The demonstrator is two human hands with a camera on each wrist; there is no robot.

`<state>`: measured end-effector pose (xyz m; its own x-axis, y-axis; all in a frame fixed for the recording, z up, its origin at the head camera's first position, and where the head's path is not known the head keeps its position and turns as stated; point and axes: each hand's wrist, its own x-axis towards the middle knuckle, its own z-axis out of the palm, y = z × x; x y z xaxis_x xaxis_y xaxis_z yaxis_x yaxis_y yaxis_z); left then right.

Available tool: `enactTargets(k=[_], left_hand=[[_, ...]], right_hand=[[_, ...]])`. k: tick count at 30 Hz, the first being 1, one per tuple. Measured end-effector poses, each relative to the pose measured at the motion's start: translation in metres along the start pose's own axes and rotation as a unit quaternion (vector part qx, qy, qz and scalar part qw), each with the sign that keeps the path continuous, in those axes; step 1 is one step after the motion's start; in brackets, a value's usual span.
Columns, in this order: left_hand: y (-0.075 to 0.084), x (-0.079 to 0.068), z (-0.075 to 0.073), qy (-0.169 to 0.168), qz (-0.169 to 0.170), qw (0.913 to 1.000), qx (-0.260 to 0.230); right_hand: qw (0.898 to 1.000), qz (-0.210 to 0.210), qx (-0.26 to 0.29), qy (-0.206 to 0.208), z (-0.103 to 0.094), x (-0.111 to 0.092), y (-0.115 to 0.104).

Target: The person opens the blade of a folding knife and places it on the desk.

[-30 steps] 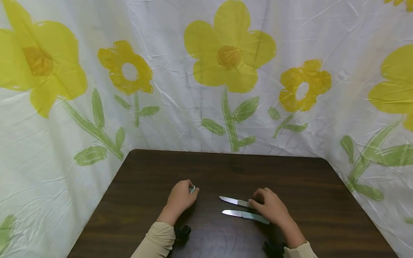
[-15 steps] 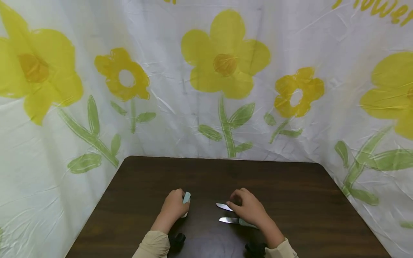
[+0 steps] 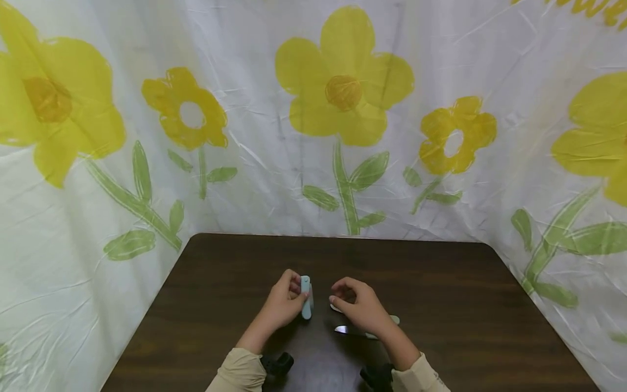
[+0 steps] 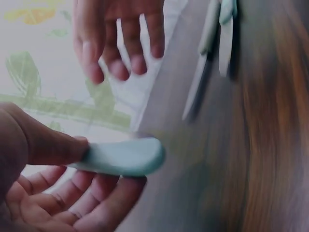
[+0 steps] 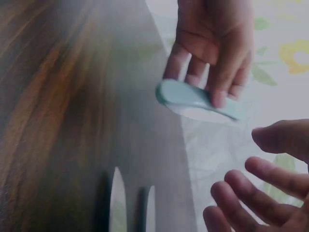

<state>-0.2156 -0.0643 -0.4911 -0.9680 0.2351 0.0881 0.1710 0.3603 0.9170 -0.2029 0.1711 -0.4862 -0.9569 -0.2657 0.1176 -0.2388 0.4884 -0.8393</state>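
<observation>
My left hand (image 3: 283,302) pinches a folding knife (image 3: 306,296) with a pale blue-green handle between thumb and fingers, held above the table. In the right wrist view, a pale strip that looks like its blade (image 5: 203,114) lies along the handle. Opposite it, my right hand (image 3: 362,306) hovers with fingers loosely bent and nothing in them. Beneath that hand two more folding knives lie unfolded, blades pointing left: the nearer knife (image 3: 341,329) and the farther knife (image 3: 394,319). The right hand covers much of both in the head view; their handles show in the left wrist view.
The dark wood-grain table (image 3: 235,267) has rounded far corners. A white curtain (image 3: 264,190) printed with yellow flowers hangs behind it and along both sides. Dark wrist cameras are strapped below both hands.
The left hand has turned and shifted right, bringing the folding knife's handle into full view. My right hand has moved left, from the two knives' handles to over their blades.
</observation>
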Motion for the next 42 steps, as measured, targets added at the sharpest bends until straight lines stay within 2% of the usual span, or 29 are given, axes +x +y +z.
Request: enactTargets(k=[9,13,18,26,33,42], left_hand=[[0.023,0.003,0.015,-0.004,0.044,0.9952,-0.088],[0.028,0.003,0.02,-0.002,0.051,0.9929,-0.107],[0.03,0.002,0.023,0.002,0.055,0.9891,-0.136],[0.031,0.002,0.027,0.0,0.048,0.9886,-0.142],[0.035,0.004,0.03,0.008,0.075,0.9884,-0.132],[0.037,0.004,0.029,-0.004,0.085,0.9889,-0.122]], right_hand=[[0.997,-0.027,0.073,0.025,0.0,0.007,-0.01],[0.993,-0.025,0.107,0.034,0.0,0.007,-0.013],[0.992,-0.016,0.125,0.025,-0.001,0.004,-0.015],[0.989,-0.024,0.141,0.023,-0.002,0.002,-0.012],[0.985,-0.029,0.169,0.011,-0.005,0.002,-0.008],[0.983,-0.018,0.18,-0.01,-0.009,-0.001,-0.01]])
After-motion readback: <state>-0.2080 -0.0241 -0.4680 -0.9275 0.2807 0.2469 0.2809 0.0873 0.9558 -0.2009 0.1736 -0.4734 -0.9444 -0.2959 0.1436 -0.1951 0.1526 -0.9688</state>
